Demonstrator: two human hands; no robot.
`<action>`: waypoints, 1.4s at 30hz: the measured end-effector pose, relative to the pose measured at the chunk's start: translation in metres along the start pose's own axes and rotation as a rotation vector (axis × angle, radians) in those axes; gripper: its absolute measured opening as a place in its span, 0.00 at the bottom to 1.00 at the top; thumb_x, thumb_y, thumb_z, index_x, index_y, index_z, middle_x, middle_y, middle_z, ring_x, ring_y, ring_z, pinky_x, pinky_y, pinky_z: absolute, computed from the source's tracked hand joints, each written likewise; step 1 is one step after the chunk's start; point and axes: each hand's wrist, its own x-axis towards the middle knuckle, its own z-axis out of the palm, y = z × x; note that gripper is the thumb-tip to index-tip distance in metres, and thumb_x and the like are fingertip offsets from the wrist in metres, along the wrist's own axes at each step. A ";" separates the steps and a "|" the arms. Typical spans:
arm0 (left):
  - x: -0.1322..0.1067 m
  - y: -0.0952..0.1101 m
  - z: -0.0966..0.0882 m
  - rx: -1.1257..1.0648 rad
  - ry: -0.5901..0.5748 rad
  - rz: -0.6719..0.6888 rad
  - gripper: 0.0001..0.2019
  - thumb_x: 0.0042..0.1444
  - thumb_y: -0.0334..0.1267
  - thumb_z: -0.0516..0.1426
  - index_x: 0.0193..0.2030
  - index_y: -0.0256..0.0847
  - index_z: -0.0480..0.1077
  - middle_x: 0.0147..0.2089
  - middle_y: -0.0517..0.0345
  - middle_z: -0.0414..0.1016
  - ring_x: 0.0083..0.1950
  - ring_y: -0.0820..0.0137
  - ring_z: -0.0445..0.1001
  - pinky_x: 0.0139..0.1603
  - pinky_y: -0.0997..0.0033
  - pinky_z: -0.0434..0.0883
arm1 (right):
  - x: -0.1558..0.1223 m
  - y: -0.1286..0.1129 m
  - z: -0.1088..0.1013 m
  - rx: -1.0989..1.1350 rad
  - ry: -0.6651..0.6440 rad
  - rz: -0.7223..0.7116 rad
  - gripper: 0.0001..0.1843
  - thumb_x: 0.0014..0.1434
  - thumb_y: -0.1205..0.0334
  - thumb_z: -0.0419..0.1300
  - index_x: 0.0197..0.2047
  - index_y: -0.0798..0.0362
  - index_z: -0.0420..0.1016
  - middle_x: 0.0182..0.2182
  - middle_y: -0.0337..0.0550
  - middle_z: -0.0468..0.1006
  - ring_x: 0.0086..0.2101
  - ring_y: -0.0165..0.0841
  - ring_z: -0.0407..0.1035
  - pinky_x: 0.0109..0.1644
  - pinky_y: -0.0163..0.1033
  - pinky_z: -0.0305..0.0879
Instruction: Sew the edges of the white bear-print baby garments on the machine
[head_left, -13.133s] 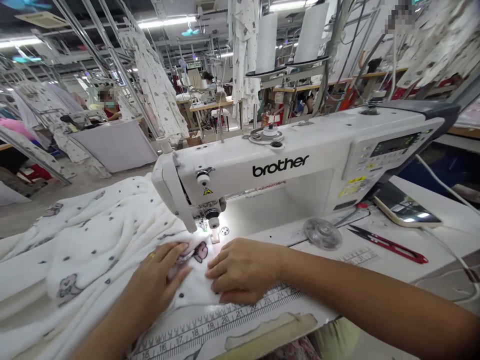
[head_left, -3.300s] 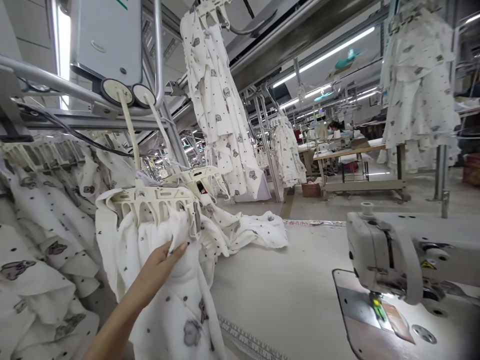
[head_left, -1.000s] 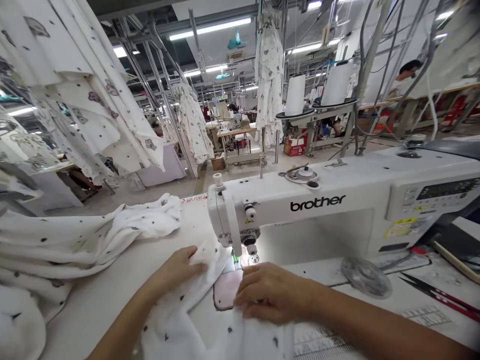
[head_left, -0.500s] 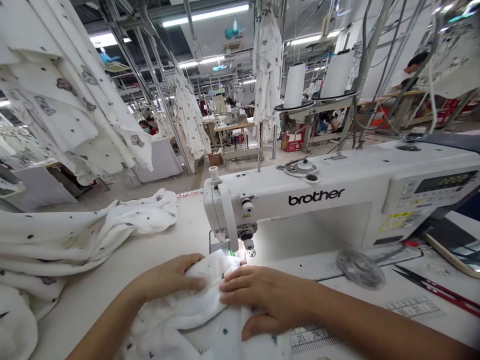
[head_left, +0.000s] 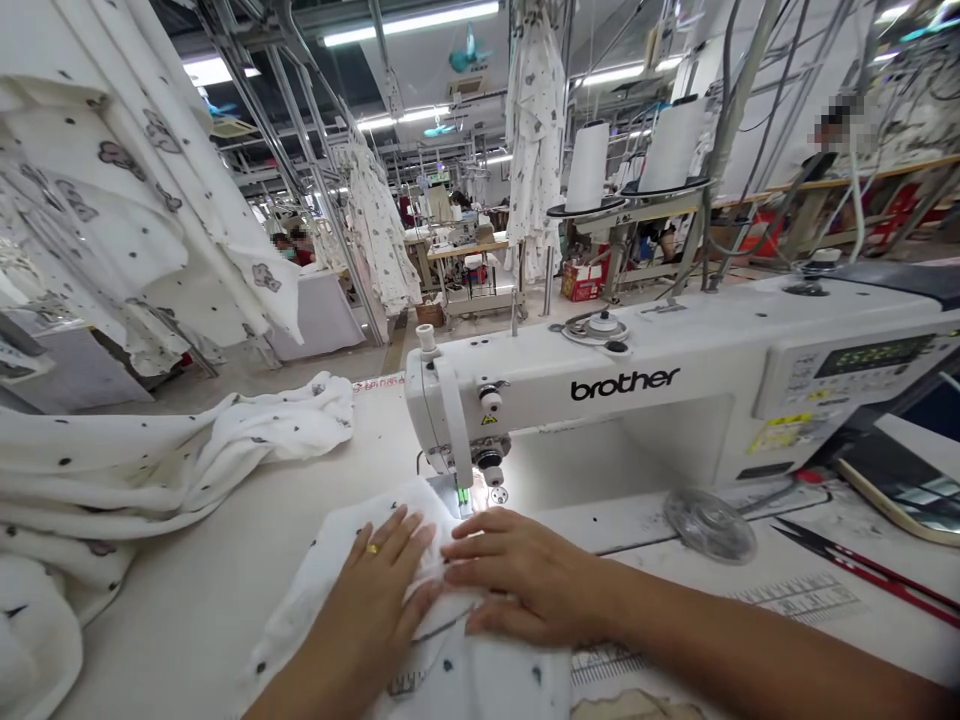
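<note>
Dotted white fabric (head_left: 326,548) lies before the Brother sewing machine's (head_left: 540,405) needle area, beneath both hands. Palm down, the left hand (head_left: 381,590) presses it with fingers slightly spread; the right hand (head_left: 521,575) rests close beside, fingers gently bent, thumb apart.

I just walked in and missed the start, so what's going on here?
A person at a sewing machine has both bare hands on dotted white cloth, just in front of the machine's lit foot. The left hand lies over the cloth, and the right hand rests close beside it. More cloth lies on the table to the left.
</note>
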 end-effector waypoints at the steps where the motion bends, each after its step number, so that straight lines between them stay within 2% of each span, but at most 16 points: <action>1: -0.001 -0.001 0.007 0.016 -0.055 -0.009 0.22 0.66 0.45 0.50 0.65 0.46 0.61 0.66 0.50 0.65 0.68 0.54 0.62 0.62 0.43 0.65 | 0.000 -0.001 -0.001 -0.013 0.002 0.034 0.21 0.68 0.50 0.55 0.55 0.56 0.73 0.53 0.49 0.75 0.57 0.38 0.62 0.65 0.44 0.54; 4: 0.005 -0.012 0.011 -0.010 -0.162 -0.010 0.23 0.68 0.45 0.48 0.68 0.46 0.58 0.70 0.50 0.59 0.71 0.55 0.56 0.67 0.40 0.59 | -0.001 -0.001 -0.003 -0.046 -0.054 0.062 0.20 0.68 0.50 0.54 0.53 0.56 0.73 0.50 0.50 0.76 0.55 0.37 0.65 0.63 0.42 0.56; 9: 0.033 -0.034 -0.011 -0.123 -0.248 0.200 0.23 0.66 0.44 0.52 0.67 0.47 0.60 0.70 0.51 0.59 0.71 0.57 0.56 0.71 0.45 0.53 | 0.001 0.001 -0.004 -0.156 -0.089 0.083 0.19 0.68 0.48 0.55 0.50 0.55 0.73 0.46 0.48 0.78 0.49 0.38 0.68 0.57 0.43 0.59; 11: 0.044 -0.036 -0.019 -0.167 -0.285 0.210 0.24 0.64 0.44 0.54 0.65 0.46 0.61 0.69 0.50 0.60 0.70 0.55 0.57 0.70 0.46 0.55 | 0.002 0.001 -0.006 -0.193 -0.090 0.087 0.18 0.68 0.49 0.55 0.49 0.55 0.73 0.45 0.47 0.78 0.47 0.37 0.68 0.56 0.44 0.58; 14: 0.058 -0.032 -0.023 -0.243 -0.316 0.119 0.19 0.64 0.45 0.54 0.60 0.46 0.66 0.66 0.51 0.65 0.66 0.57 0.64 0.65 0.52 0.64 | 0.002 0.003 -0.012 -0.208 -0.101 0.062 0.18 0.68 0.48 0.55 0.48 0.55 0.74 0.44 0.48 0.78 0.47 0.37 0.68 0.56 0.44 0.56; 16: 0.064 -0.026 -0.017 -0.261 -0.269 0.076 0.13 0.65 0.44 0.52 0.52 0.46 0.70 0.60 0.54 0.71 0.61 0.60 0.69 0.59 0.58 0.69 | 0.002 0.006 -0.017 -0.185 -0.106 0.033 0.19 0.68 0.47 0.55 0.48 0.54 0.74 0.44 0.49 0.78 0.48 0.38 0.67 0.57 0.44 0.55; 19: 0.066 -0.016 -0.001 -0.216 -0.133 0.044 0.07 0.64 0.38 0.51 0.43 0.42 0.69 0.52 0.52 0.74 0.53 0.59 0.72 0.55 0.54 0.70 | 0.000 0.013 -0.023 -0.128 -0.103 -0.009 0.19 0.68 0.47 0.55 0.48 0.54 0.74 0.46 0.49 0.77 0.48 0.38 0.67 0.57 0.43 0.55; 22: 0.061 -0.009 0.011 -0.195 -0.021 0.048 0.08 0.62 0.30 0.50 0.46 0.41 0.66 0.50 0.50 0.72 0.51 0.59 0.70 0.53 0.52 0.69 | -0.002 0.021 -0.024 -0.078 -0.089 -0.081 0.19 0.66 0.48 0.57 0.47 0.55 0.75 0.47 0.47 0.78 0.46 0.37 0.67 0.56 0.43 0.55; 24: 0.057 -0.006 0.011 -0.175 0.050 0.143 0.11 0.63 0.26 0.48 0.47 0.42 0.66 0.51 0.50 0.71 0.53 0.60 0.69 0.53 0.55 0.69 | -0.005 0.022 -0.020 -0.050 -0.103 -0.138 0.18 0.65 0.48 0.58 0.46 0.55 0.75 0.46 0.45 0.79 0.44 0.37 0.68 0.55 0.43 0.57; 26: 0.055 -0.005 0.007 -0.133 0.047 0.297 0.13 0.63 0.25 0.47 0.47 0.42 0.67 0.52 0.52 0.72 0.54 0.62 0.69 0.54 0.57 0.69 | -0.007 0.018 -0.016 0.000 -0.133 -0.173 0.16 0.64 0.50 0.59 0.44 0.54 0.76 0.47 0.45 0.79 0.43 0.36 0.69 0.53 0.41 0.60; 28: 0.054 -0.005 0.003 -0.096 -0.018 0.410 0.15 0.64 0.24 0.46 0.49 0.42 0.68 0.51 0.53 0.74 0.51 0.64 0.71 0.54 0.59 0.70 | -0.010 0.009 -0.013 0.105 -0.208 -0.173 0.11 0.63 0.55 0.59 0.43 0.53 0.75 0.47 0.43 0.79 0.42 0.34 0.72 0.50 0.37 0.62; 32: 0.053 -0.005 -0.001 -0.070 -0.076 0.429 0.20 0.60 0.20 0.45 0.53 0.39 0.69 0.51 0.52 0.76 0.49 0.64 0.73 0.51 0.63 0.73 | -0.012 -0.005 -0.013 0.331 -0.404 -0.165 0.02 0.58 0.67 0.60 0.36 0.53 0.74 0.41 0.38 0.81 0.40 0.28 0.74 0.41 0.28 0.65; 33: 0.053 -0.005 -0.001 -0.072 -0.083 0.425 0.20 0.60 0.20 0.46 0.53 0.39 0.69 0.51 0.52 0.76 0.50 0.64 0.73 0.51 0.63 0.74 | -0.011 -0.006 -0.014 0.350 -0.369 -0.158 0.02 0.59 0.66 0.60 0.35 0.53 0.74 0.40 0.39 0.81 0.40 0.28 0.75 0.41 0.28 0.65; 35: 0.051 -0.005 -0.002 -0.081 -0.087 0.416 0.19 0.61 0.22 0.46 0.54 0.39 0.69 0.52 0.51 0.76 0.51 0.64 0.74 0.51 0.64 0.75 | -0.010 -0.001 -0.015 0.318 -0.192 -0.100 0.08 0.64 0.61 0.58 0.36 0.55 0.75 0.42 0.43 0.81 0.42 0.30 0.74 0.46 0.30 0.64; 38: 0.050 -0.005 -0.002 -0.090 -0.046 0.414 0.17 0.64 0.25 0.47 0.53 0.40 0.70 0.52 0.51 0.76 0.51 0.65 0.74 0.52 0.64 0.75 | -0.008 0.011 -0.017 0.110 0.020 0.022 0.16 0.70 0.54 0.53 0.42 0.56 0.77 0.44 0.46 0.80 0.43 0.33 0.73 0.49 0.37 0.64; 42: 0.048 -0.008 0.001 -0.056 0.008 0.433 0.17 0.63 0.27 0.48 0.54 0.40 0.71 0.53 0.52 0.77 0.55 0.64 0.74 0.56 0.63 0.74 | -0.006 0.020 -0.018 -0.133 -0.030 0.105 0.16 0.68 0.51 0.55 0.47 0.54 0.75 0.44 0.44 0.79 0.44 0.36 0.69 0.49 0.40 0.61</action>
